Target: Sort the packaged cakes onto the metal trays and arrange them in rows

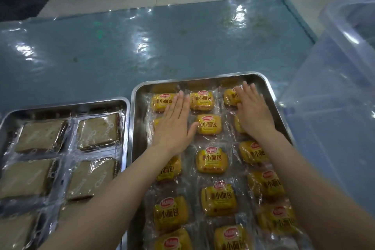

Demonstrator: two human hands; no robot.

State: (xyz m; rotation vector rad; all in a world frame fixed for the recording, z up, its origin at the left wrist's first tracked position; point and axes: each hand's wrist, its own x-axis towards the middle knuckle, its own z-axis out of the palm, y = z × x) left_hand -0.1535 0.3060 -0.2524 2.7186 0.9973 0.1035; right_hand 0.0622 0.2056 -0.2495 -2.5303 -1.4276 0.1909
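Both hands are lying flat, palms down, on the yellow small-bread packets in the right metal tray (269, 89). The left hand (174, 124) is keeping a wide grip, fingers straight and held together, thumb spread toward the centre; it is pressing on the far-left packet (162, 102) and covering the one just behind it. Just beside its thumb, a middle-column packet (209, 124) is lying untouched, and beyond its fingertips another middle packet (201, 100) is sitting in the far row. The right hand (253, 111) is likewise showing a wide grip, fingers straight and slightly fanned, resting on the far-right packet (231, 96) near the tray's far corner; it is holding nothing.

Under and behind both wrists the remaining yellow packets are running in three columns toward the camera, each sealed in clear wrap with red-and-white labels.

Left of the left forearm, touching the first tray's rim, the left metal tray (67, 103) is carrying brown square cake slices (97, 131) in clear wrappers, in two columns. Both trays are sitting on a tabletop covered in glossy blue-green plastic sheet (162, 46). Right of the right hand, a translucent plastic bin (345, 67) is standing.
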